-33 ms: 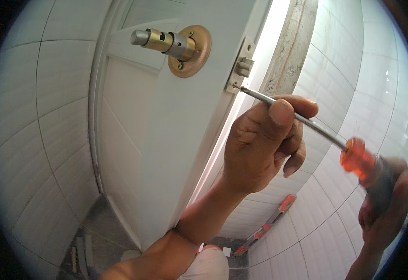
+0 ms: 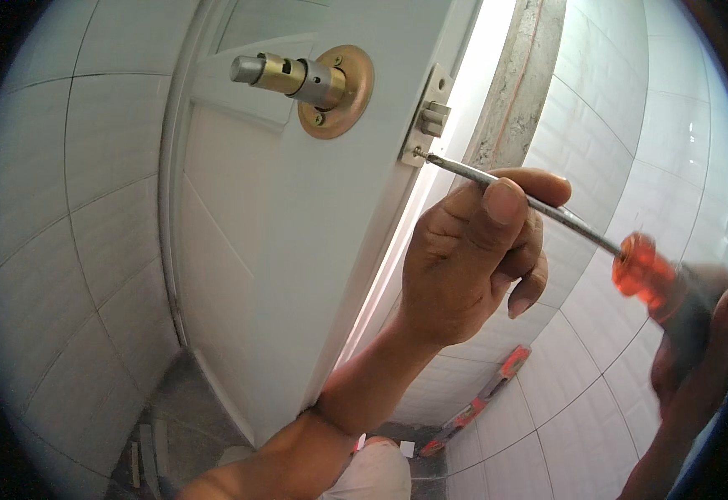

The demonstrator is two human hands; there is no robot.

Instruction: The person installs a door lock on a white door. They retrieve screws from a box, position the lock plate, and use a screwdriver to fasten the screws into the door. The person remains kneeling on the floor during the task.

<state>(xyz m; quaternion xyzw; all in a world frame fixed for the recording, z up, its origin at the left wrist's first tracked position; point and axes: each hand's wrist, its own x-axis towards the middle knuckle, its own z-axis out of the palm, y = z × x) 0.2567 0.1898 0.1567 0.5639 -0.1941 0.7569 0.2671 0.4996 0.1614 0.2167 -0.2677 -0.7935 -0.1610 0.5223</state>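
My left hand (image 2: 472, 267) pinches the metal shaft of a screwdriver (image 2: 585, 227) between thumb and index finger, its other fingers curled. The tip meets a screw (image 2: 418, 152) low in the latch faceplate (image 2: 439, 85) on the door's edge. A latch bolt (image 2: 433, 122) sticks out of that plate. At the right, my right hand (image 2: 697, 367) is wrapped round the orange and dark handle, partly blurred and in shadow. To the left of the plate, a brass-coloured round rose (image 2: 362, 92) with a bare knob spindle (image 2: 280, 73) projects from the door face.
The white door (image 2: 314, 250) stands ajar, its edge facing me. White tiled walls (image 2: 22, 167) rise on both sides. A rough grey strip (image 2: 514, 92) runs beside the bright gap. Below, a red and grey spirit level (image 2: 485, 396) leans on the wall, and strips (image 2: 160, 446) lie on the dark floor.
My right hand and the screwdriver handle have shifted slightly right. My left hand stays nearly in place on the shaft, and the tip remains at the screw.
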